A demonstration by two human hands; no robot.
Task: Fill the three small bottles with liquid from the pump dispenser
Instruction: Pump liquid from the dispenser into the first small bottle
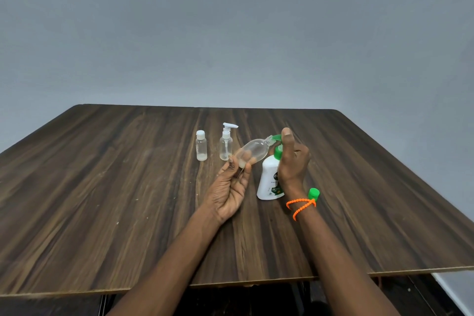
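Observation:
A white pump dispenser [268, 179] with a green pump head stands on the wooden table [128, 187]. My right hand [292, 159] is on its green head, thumb up on top, fingers curled beside the neck. My left hand [230, 187] holds a clear small bottle [254, 150] by its base, tilted with its open neck at the green spout. A little pale liquid lies in its bottom. Two more small bottles stand to the left: a capped one [201, 146] with some pale liquid, and one with a white pump top [226, 145].
A green cap [314, 193] sits on the table right of the dispenser, behind my right wrist with its orange bead bracelet [301, 206]. The table's front edge runs just below my forearms. A grey wall stands behind the table.

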